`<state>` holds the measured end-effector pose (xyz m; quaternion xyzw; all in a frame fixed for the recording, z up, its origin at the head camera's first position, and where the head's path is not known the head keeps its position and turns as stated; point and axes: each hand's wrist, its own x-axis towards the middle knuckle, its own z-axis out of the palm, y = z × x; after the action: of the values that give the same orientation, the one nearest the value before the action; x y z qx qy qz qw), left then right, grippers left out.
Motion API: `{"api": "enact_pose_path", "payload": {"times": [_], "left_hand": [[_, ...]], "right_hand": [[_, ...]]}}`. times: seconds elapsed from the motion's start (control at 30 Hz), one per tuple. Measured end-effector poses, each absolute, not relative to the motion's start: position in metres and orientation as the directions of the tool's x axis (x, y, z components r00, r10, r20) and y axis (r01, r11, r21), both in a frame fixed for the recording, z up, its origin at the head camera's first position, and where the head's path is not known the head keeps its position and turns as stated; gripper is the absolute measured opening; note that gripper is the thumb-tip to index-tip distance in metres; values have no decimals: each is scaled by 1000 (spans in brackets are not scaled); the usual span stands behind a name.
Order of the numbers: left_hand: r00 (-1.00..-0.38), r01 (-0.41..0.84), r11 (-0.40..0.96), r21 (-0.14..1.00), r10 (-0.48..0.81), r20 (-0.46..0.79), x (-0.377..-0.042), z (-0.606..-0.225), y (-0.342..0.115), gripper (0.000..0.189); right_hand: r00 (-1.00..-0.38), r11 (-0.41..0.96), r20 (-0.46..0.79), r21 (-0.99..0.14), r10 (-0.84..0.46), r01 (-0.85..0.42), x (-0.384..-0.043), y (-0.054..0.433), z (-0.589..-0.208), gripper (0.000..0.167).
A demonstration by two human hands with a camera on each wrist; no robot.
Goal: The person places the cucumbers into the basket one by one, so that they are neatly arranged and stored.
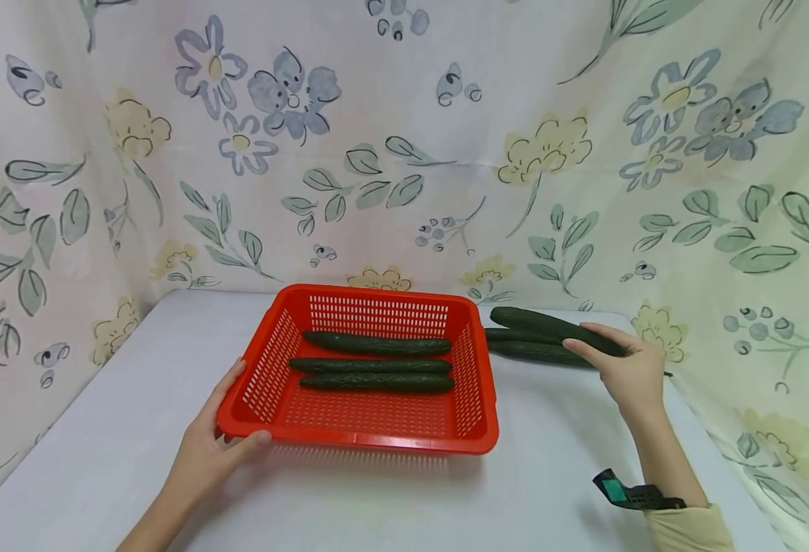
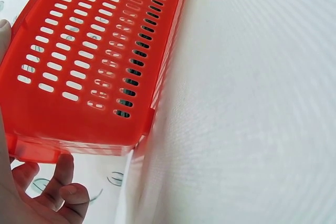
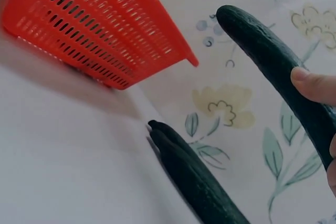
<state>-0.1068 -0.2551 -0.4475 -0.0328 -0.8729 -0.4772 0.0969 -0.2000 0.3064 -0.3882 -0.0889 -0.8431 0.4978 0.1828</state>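
Note:
A red plastic basket with slotted walls stands on the white table, and several dark green cucumbers lie side by side in it. My left hand holds the basket's near left corner, thumb on the front rim and fingers along the left side. In the left wrist view, curled fingers show at the rim. To the right of the basket, my right hand grips a cucumber near one end, raised above the table. Below it, two more cucumbers lie on the table beside the basket's right wall.
The white table reaches back to a floral cloth that hangs behind and at both sides. A dark band with a green face is on the right wrist, next to a beige sleeve.

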Motion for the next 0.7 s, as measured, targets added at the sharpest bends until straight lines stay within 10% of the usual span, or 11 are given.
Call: {"api": "enact_pose_path", "payload": {"times": [0.7], "left_hand": [[-966,201,550,811,-26,257,-107,-453,-257,105]], "right_hand": [[-977,461,190,-878,97,-125,-233,225,-359,59]]}}
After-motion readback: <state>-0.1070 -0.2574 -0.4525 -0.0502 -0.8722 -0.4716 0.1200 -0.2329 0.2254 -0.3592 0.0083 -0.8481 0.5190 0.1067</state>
